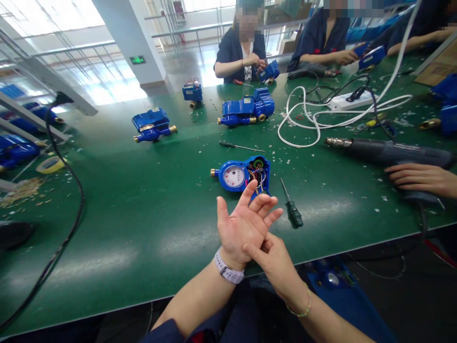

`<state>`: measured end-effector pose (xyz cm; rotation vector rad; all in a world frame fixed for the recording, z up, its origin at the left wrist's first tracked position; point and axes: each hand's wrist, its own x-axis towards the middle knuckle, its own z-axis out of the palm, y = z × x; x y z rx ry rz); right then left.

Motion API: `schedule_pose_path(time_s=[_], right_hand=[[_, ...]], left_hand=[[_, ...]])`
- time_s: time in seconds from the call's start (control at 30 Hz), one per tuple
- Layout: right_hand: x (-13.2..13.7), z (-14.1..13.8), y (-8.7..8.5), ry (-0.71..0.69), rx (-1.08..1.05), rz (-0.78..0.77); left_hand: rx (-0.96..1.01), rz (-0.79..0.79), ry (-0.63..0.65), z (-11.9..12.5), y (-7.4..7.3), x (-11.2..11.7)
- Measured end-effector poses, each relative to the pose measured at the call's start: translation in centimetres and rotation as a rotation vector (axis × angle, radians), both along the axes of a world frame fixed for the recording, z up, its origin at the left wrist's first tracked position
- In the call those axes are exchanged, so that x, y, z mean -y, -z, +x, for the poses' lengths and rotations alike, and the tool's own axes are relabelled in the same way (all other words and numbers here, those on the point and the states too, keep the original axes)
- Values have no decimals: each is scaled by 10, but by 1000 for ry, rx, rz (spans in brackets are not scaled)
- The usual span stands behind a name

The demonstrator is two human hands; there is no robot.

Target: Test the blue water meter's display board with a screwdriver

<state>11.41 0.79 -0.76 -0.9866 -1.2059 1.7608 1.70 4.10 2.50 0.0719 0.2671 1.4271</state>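
My left hand (244,228) is turned palm up, its fingers spread and holding nothing; a pale watch (228,267) is strapped on that wrist. The thumb and fingers of my right hand (273,259) close on the heel of the left palm. Just beyond the left fingertips lies a blue water meter (233,176) with a white dial and an uncovered compartment of coloured wires, partly hidden by the fingers. To its right is a dark-handled screwdriver (293,212), and a second screwdriver (241,146) rests behind the meter.
More blue meters (152,125) stand farther back on the green table (143,238). At right, another person's hand (421,178) touches a heat gun (392,151). A power strip (352,100) with looping white cable lies beyond. Black cable (76,209) crosses the left side. Co-workers sit opposite.
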Motion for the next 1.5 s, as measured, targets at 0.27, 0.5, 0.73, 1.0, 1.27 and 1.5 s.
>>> schedule_pose_path(time_s=[0.27, 0.5, 0.73, 1.0, 1.27, 1.5], right_hand=[[-2, 22, 12, -9, 210, 183], [-36, 48, 20, 323, 501, 557], [-68, 24, 29, 246, 674, 802], [-60, 33, 22, 177, 649, 769], [-46, 56, -2, -91, 608, 701], [-31, 57, -4, -133, 626, 789]], left_hand=[[-133, 117, 91, -18, 4, 11], [-1494, 284, -84, -95, 33, 13], [-1611, 416, 165, -93, 63, -9], [-1585, 548, 285, -88, 61, -10], [-1458, 709, 478, -75, 53, -29], [-1448, 816, 430, -73, 52, -23]])
